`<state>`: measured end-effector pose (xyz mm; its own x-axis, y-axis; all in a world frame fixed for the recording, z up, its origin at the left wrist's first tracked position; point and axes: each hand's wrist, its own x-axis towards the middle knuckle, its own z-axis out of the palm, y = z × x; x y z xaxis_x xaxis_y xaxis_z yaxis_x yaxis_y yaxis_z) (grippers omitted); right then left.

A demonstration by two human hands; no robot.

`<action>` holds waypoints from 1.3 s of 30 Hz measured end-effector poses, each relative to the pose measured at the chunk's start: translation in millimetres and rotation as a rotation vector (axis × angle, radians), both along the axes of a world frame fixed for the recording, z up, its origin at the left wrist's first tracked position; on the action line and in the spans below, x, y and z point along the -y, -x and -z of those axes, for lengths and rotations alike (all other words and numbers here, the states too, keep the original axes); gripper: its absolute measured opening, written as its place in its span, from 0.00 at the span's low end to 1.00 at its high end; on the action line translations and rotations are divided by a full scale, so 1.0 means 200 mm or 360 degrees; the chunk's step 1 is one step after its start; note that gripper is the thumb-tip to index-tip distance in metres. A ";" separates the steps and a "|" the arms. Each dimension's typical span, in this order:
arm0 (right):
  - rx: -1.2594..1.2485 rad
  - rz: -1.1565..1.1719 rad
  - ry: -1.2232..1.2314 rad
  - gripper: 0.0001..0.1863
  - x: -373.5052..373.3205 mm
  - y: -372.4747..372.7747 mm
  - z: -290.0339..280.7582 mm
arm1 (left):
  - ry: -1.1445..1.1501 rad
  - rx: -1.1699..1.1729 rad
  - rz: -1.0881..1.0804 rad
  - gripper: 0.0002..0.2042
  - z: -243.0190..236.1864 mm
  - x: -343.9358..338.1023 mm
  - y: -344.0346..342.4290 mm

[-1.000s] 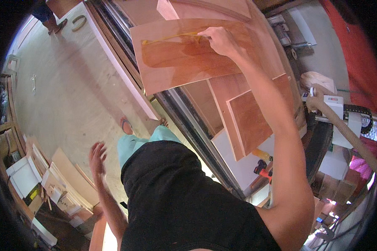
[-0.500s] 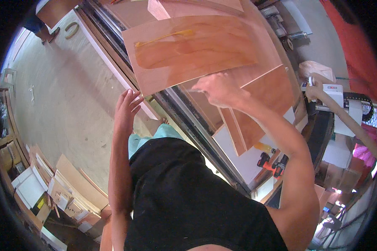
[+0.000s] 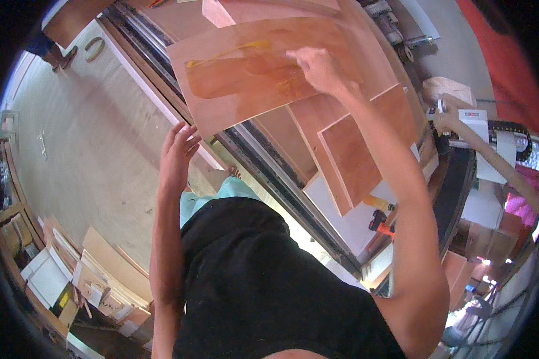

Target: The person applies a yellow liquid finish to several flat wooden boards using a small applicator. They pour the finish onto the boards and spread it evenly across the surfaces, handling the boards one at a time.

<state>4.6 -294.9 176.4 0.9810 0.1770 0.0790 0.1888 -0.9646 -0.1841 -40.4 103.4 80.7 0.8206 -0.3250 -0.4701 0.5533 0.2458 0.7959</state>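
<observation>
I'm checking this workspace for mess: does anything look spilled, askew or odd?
Possibly: a curved tan piece lies loose on the floor at upper left, where someone might trip. The yellow streak on the reddish panel by the right hand looks uneven.

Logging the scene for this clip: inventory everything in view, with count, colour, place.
Coated panel: 1, pinkish-brown, upper centre
Smears: count unclear, amber, on coated panel
Smaller panel: 1, reddish-brown, right of centre
Power tool: 1, orange-red and black, below smaller panel
Hose: 1, beige, right
Sheet: 1, red, upper right
Wood offcuts: several, tan, lower left
Curved strip: 1, tan, floor at upper left
Rails: several, black and silver, diagonal, centre
Floor: 1, grey, left
Another person: 1, dark clothing, upper left, partly visible
Shorts: 1 pair, teal, centre
Top: 1, black, lower centre
Left hand: 1, bare, by coated panel's near-left corner
Right hand: 1, bare, over coated panel, blurred
</observation>
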 end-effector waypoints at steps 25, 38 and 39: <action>-0.0215 -0.0136 0.0132 0.18 -0.80 0.40 0.05 | 0.0220 -0.0163 0.0200 0.27 -0.07 -0.11 -0.13; -0.0187 0.0708 0.0232 0.16 -0.26 -0.04 0.14 | 0.0175 -0.0295 0.0671 0.25 -0.13 -0.16 -0.49; -0.0197 0.0650 0.0196 0.16 -0.36 -0.05 0.13 | 0.0162 -0.0294 0.0684 0.25 -0.11 -0.17 -0.52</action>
<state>14.7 -222.5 149.5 0.9732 -0.2264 -0.0410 -0.2286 -0.9716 -0.0605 62.9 138.1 102.8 0.5075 -0.6685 -0.5436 0.7519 0.0354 0.6583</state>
